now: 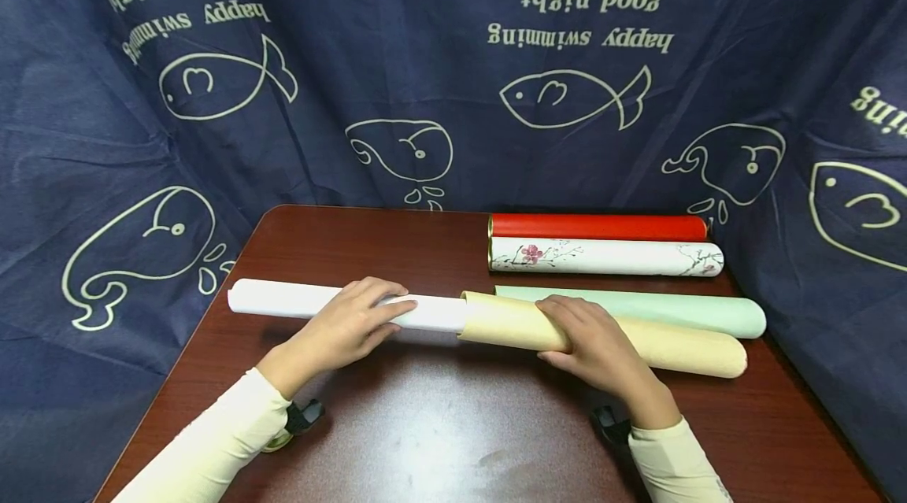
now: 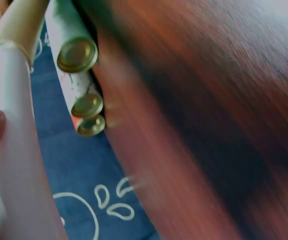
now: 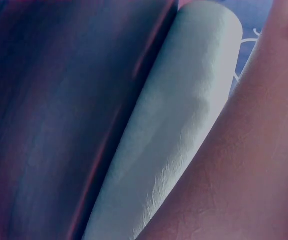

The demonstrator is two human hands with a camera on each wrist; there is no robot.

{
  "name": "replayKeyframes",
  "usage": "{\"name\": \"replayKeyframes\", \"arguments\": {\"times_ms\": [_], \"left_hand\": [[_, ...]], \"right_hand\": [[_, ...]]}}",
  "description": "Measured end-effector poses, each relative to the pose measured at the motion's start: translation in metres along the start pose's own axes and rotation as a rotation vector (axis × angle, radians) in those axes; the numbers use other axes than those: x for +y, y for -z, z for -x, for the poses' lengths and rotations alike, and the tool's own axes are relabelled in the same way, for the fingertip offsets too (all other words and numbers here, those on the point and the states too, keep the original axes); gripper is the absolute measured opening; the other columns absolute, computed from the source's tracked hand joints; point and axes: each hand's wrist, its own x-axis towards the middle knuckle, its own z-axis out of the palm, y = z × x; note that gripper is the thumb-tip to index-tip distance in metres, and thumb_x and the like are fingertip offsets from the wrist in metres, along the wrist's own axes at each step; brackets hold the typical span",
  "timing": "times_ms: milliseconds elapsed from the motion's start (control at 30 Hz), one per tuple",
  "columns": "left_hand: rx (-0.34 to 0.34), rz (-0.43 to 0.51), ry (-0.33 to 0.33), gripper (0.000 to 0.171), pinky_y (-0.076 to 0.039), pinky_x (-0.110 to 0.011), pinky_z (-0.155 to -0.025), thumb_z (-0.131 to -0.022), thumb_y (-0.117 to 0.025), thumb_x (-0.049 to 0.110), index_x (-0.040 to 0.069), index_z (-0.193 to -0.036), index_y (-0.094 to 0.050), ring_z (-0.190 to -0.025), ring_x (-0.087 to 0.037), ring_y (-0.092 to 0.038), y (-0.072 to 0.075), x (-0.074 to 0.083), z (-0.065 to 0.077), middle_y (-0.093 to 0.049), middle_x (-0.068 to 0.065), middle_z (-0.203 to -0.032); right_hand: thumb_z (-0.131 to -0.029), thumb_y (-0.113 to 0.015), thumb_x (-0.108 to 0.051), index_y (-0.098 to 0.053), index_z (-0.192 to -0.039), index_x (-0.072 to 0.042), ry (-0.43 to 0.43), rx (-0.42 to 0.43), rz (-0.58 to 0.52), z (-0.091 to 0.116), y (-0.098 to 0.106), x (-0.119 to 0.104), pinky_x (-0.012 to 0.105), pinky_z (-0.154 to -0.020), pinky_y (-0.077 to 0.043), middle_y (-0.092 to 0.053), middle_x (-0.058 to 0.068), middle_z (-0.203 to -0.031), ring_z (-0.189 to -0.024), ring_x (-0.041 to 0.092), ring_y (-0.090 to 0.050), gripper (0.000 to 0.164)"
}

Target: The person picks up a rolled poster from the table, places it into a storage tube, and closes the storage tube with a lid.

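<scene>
My left hand grips a rolled sheet of white paper near its middle, with the thumb and fingers around it. The roll's right end sits inside the open left end of a cream-yellow cardboard tube. My right hand holds that tube around its middle from above. Seen by the left wrist camera, the paper roll enters the tube's mouth; how deep it reaches is hidden. Just behind the yellow tube lies a pale green tube, also in the right wrist view.
Farther back on the brown table lie a white tube with plum blossoms and a red tube, side by side. Their left ends have metal rims. A dark blue curtain with fish drawings hangs around the table's back and sides.
</scene>
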Motion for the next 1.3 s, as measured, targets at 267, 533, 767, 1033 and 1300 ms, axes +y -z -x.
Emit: {"name": "replayKeyframes", "arguments": {"times_ms": [267, 533, 767, 1033, 1300], "left_hand": [[-0.036, -0.049, 0.004, 0.044, -0.050, -0.043, -0.090, -0.082, -0.082, 0.015, 0.011, -0.124, -0.068, -0.111, -0.026, -0.058, -0.010, 0.018, -0.016, -0.061, -0.008, -0.122], [-0.056, -0.046, 0.040, 0.044, -0.049, -0.042, -0.091, -0.084, -0.081, 0.018, 0.010, -0.126, -0.068, -0.110, -0.024, -0.059, -0.021, 0.033, -0.028, -0.062, -0.007, -0.122], [-0.029, -0.059, 0.047, 0.040, -0.051, -0.041, -0.089, -0.080, -0.084, 0.018, 0.011, -0.117, -0.069, -0.109, -0.022, -0.060, -0.024, 0.040, -0.036, -0.064, -0.005, -0.119], [0.013, -0.053, 0.011, 0.038, -0.048, -0.042, -0.095, -0.083, -0.082, 0.024, 0.010, -0.116, -0.070, -0.114, -0.024, -0.059, -0.017, 0.038, -0.038, -0.064, -0.006, -0.122], [0.063, -0.098, 0.024, 0.038, -0.044, -0.054, -0.100, -0.078, -0.085, 0.024, 0.010, -0.111, -0.071, -0.115, -0.030, -0.058, 0.015, 0.023, -0.017, -0.063, -0.009, -0.123]], "right_hand": [[-0.065, -0.091, -0.031, -0.060, -0.127, -0.007, 0.021, -0.009, 0.000, -0.001, -0.005, -0.004, 0.050, -0.094, -0.047, -0.063, 0.011, -0.122, -0.112, 0.031, -0.060, 0.073], [-0.066, -0.089, -0.032, -0.060, -0.127, -0.006, 0.044, -0.014, -0.001, -0.004, -0.008, -0.009, 0.050, -0.094, -0.047, -0.063, 0.011, -0.122, -0.112, 0.031, -0.060, 0.073], [-0.067, -0.090, -0.033, -0.059, -0.128, -0.006, 0.048, -0.023, 0.003, -0.008, -0.007, -0.014, 0.048, -0.094, -0.048, -0.063, 0.010, -0.123, -0.112, 0.029, -0.060, 0.073], [-0.065, -0.091, -0.030, -0.060, -0.127, -0.007, 0.047, 0.004, -0.002, -0.006, -0.006, -0.012, 0.048, -0.094, -0.048, -0.063, 0.010, -0.123, -0.113, 0.030, -0.060, 0.073], [-0.066, -0.091, -0.031, -0.060, -0.127, -0.008, 0.039, 0.007, -0.006, -0.006, -0.004, -0.012, 0.049, -0.094, -0.047, -0.062, 0.009, -0.124, -0.114, 0.030, -0.060, 0.073]]}}
